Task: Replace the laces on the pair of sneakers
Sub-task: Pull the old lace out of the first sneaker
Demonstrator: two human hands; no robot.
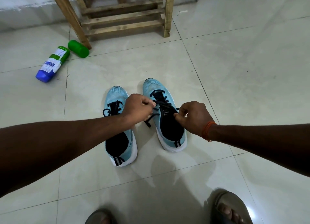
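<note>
Far left on the tiled floor (234, 73): a bottle (52, 64) lying flat, a green cap (78, 48) just beside it, near a wooden stool (120, 19). Next, the left sneaker (114, 96), partly covered by the left hand (137, 108), curled tight and pinching the dark lace (163, 104) of the right sneaker (151, 88) just beside. Farther right, the right hand (194, 118), fingers curled, pinching the right sneaker at its eyelet edge; lace or fabric between the fingertips, not clear.
</note>
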